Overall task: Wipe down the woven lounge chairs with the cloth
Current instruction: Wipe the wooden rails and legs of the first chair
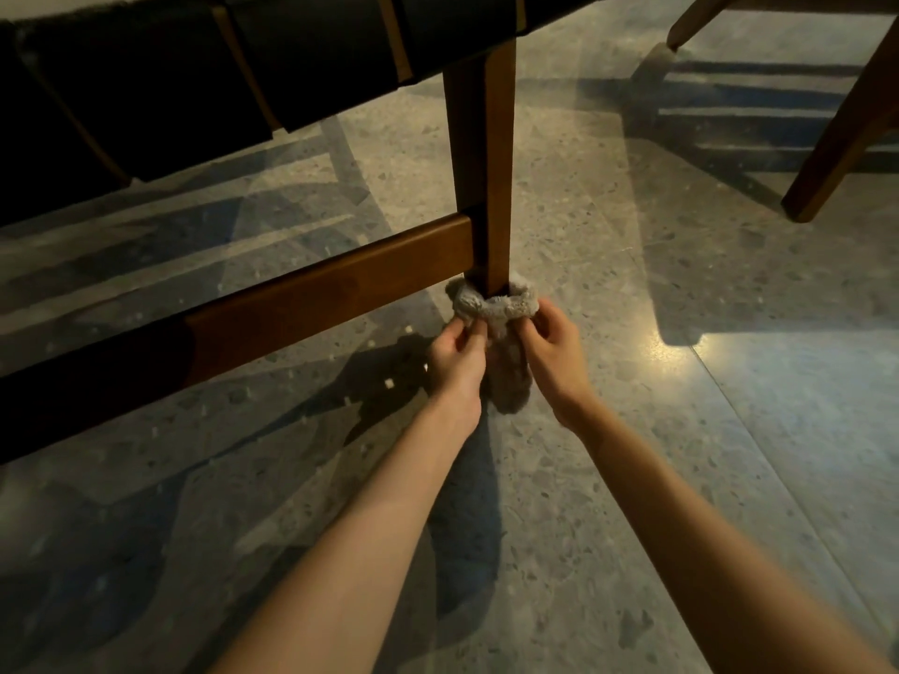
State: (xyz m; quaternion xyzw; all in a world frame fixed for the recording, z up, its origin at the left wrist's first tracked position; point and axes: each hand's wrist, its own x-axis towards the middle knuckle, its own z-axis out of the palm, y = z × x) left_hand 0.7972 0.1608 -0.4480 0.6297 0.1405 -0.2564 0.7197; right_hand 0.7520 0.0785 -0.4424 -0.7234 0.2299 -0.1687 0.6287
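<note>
A grey fluffy cloth (496, 304) is looped around the foot of a brown wooden chair leg (481, 163), with its loose end hanging between my hands. My left hand (457, 355) pinches the cloth's left side. My right hand (549, 347) pinches its right side. Above, the lounge chair's dark woven seat straps (194, 80) run across the top left. A wooden crossbar (292, 294) joins the leg just above the cloth.
A second wooden chair's leg (836, 138) stands at the upper right, with another foot (678, 34) behind it. The floor (681, 430) is polished speckled stone with a bright reflection to the right of my hands.
</note>
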